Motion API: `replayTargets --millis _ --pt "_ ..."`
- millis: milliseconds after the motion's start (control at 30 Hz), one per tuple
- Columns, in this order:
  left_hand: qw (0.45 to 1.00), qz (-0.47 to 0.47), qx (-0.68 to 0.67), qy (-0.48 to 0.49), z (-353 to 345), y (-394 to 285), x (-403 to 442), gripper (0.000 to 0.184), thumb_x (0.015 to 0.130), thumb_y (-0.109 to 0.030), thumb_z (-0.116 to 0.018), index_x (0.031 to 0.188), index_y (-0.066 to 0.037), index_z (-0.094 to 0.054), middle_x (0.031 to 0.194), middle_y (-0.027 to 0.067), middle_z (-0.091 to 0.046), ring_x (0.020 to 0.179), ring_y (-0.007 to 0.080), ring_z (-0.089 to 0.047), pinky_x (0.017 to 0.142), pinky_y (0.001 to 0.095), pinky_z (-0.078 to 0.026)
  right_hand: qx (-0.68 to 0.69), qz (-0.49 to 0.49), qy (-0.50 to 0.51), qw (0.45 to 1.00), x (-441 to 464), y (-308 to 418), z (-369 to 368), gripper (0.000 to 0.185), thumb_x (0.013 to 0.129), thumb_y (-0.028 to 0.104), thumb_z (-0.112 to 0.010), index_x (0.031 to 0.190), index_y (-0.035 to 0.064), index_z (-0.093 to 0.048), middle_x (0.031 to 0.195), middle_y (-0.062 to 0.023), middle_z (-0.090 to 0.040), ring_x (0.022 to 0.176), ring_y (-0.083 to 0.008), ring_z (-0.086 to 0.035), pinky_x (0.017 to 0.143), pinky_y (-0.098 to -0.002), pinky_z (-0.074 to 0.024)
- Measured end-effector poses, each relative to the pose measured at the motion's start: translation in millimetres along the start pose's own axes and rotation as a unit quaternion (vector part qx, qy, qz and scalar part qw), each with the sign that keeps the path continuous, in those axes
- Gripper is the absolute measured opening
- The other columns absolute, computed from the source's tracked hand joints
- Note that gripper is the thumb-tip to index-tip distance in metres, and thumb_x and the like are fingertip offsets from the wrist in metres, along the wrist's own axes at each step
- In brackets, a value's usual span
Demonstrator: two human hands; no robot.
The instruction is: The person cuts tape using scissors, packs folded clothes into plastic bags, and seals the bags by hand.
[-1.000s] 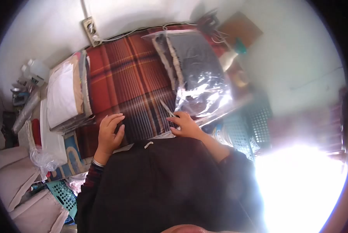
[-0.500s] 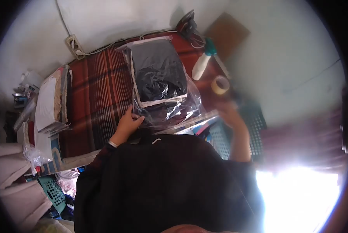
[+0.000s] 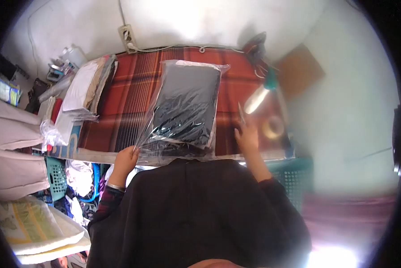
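Note:
Folded dark cloth (image 3: 189,91) lies inside a clear plastic bag (image 3: 149,129) on the red striped cloth. My left hand (image 3: 127,160) pinches the bag's lower left corner at the table's front edge, and the plastic stretches toward it. To the right of the bag, my right hand (image 3: 248,138) is closed around what look like slim scissors (image 3: 241,112); the pointed blades stick up past my fingers and the handles are hidden. A white spray bottle with a green top (image 3: 257,100) lies just beyond, and a roll of tape (image 3: 273,128) sits right of this hand.
A stack of folded clothes in plastic (image 3: 85,87) is at the table's left. An iron (image 3: 255,47) stands at the back right near a corded wall socket (image 3: 127,38). Green baskets (image 3: 292,174) are below the table's front edge. Beige cloth (image 3: 12,129) hangs at left.
My right hand has moved left from the right front edge onto the table, with scissors in it. My left hand has drawn the bag's corner toward me. The view has shifted.

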State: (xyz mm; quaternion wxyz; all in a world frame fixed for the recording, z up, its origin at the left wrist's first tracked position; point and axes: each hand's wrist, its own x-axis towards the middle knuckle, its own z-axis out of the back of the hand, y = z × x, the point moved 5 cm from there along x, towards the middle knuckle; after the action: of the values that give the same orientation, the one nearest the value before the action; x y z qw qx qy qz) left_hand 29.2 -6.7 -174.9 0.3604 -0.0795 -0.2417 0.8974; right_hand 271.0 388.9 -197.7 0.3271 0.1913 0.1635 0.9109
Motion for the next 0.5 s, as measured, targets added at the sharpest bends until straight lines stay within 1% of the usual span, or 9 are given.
replayTargets --millis 33,67,133,200,233,333,400,433,500 --pt "1.0 -0.004 -0.006 -0.01 3.8 6.0 -14.0 0.025 0.092 -0.027 -0.052 0.092 -0.004 -0.063 0.086 0.022 -0.063 0.081 0.042 -0.06 0.069 0.0486 -0.047 0.008 -0.037 0.003 0.999 3.2 8.2 10.3 0.041 0.079 0.029 -0.068 0.115 0.0101 -0.061 0.123 -0.0159 -0.052 0.12 -0.0363 -0.044 0.098 -0.0452 -0.0404" --pt "0.999 0.036 -0.009 0.02 0.6 19.2 -25.9 0.025 0.092 -0.024 -0.053 0.104 -0.005 -0.063 0.095 0.0211 -0.065 0.088 0.0381 -0.063 0.076 0.0441 -0.049 0.076 0.006 -0.023 0.997 -3.2 18.5 18.2 0.043 0.081 0.036 -0.068 0.112 0.0068 -0.062 0.117 -0.0181 -0.057 0.115 -0.0347 -0.051 0.097 -0.0421 -0.0416" --pt "0.992 0.051 -0.108 -0.032 -9.0 23.7 -46.8 0.029 0.091 -0.023 -0.055 0.112 -0.004 -0.061 0.1 0.0205 -0.065 0.093 0.0356 -0.063 0.081 0.0417 -0.049 0.238 -0.108 0.258 0.93 -16.8 47.4 20.0 0.045 0.082 0.039 -0.067 0.111 0.0052 -0.063 0.11 -0.0214 -0.062 0.103 -0.0325 -0.06 0.091 -0.0391 -0.0454" --pt "0.97 0.063 -0.205 -0.119 -8.1 7.4 -58.4 0.045 0.089 -0.021 -0.059 0.129 -0.003 -0.051 0.114 0.019 -0.062 0.107 0.0288 -0.061 0.093 0.0368 -0.045 0.253 0.002 0.356 0.9 -45.6 62.2 -17.3 0.041 0.084 0.037 -0.065 0.108 0.0034 -0.065 0.101 -0.0221 -0.066 0.089 -0.0304 -0.065 0.083 -0.0373 -0.0491" --pt "0.966 0.161 -0.2 -0.026 -11.7 -3.8 -56.0 0.042 0.089 -0.024 -0.06 0.125 -0.003 -0.055 0.109 0.0203 -0.064 0.106 0.0305 -0.061 0.091 0.0386 -0.045 0.252 0.004 0.359 0.898 -50.0 56.7 -51.2 0.041 0.084 0.037 -0.065 0.108 0.0034 -0.065 0.101 -0.0221 -0.066 0.089 -0.0304 -0.065 0.083 -0.0373 -0.0491" --pt "0.978 0.164 -0.128 0.03 -20.9 -15.2 -41.6 0.03 0.09 -0.024 -0.059 0.111 -0.002 -0.061 0.09 0.0148 -0.067 0.088 0.0262 -0.065 0.079 0.0369 -0.049 0.24 -0.009 0.424 0.873 -48.3 52.6 -93.9 0.034 0.087 0.032 -0.061 0.1 0.0011 -0.067 0.096 -0.0187 -0.068 0.084 -0.029 -0.066 0.08 -0.0384 -0.05" --pt "0.959 0.147 -0.242 0.011 -10.2 -10.9 -22.0 0.02 0.092 -0.022 -0.057 0.094 -0.003 -0.063 0.07 0.0051 -0.062 0.065 0.0153 -0.06 0.061 0.0315 -0.048 0.328 0.119 0.384 0.855 -15.9 85.0 -45.1 0.026 0.089 0.023 -0.057 0.091 -0.0008 -0.067 0.086 -0.0129 -0.068 0.08 -0.0223 -0.064 0.077 -0.0356 -0.0501" --pt "0.939 0.098 -0.326 -0.046 12.9 -32.1 -16.5 0.019 0.094 -0.019 -0.056 0.085 -0.004 -0.062 0.063 -0.0025 -0.055 0.055 0.0056 -0.05 0.05 0.0251 -0.041 0.35 0.093 0.376 0.853 -0.6 98.7 -9.6 0.023 0.09 0.02 -0.056 0.088 -0.0001 -0.067 0.082 -0.0096 -0.066 0.078 -0.0186 -0.063 0.074 -0.0336 -0.0499" --pt "0.915 0.043 -0.389 -0.093 53.4 -54.5 -2.6 0.016 0.093 -0.018 -0.057 0.085 -0.006 -0.063 0.066 -0.0023 -0.056 0.054 0.0049 -0.049 0.049 0.0219 -0.04 0.403 0.091 0.342 0.844 23.0 119.3 66.8 0.019 0.091 0.016 -0.055 0.084 0.0014 -0.065 0.077 -0.0039 -0.064 0.073 -0.0126 -0.06 0.068 -0.0292 -0.0488"
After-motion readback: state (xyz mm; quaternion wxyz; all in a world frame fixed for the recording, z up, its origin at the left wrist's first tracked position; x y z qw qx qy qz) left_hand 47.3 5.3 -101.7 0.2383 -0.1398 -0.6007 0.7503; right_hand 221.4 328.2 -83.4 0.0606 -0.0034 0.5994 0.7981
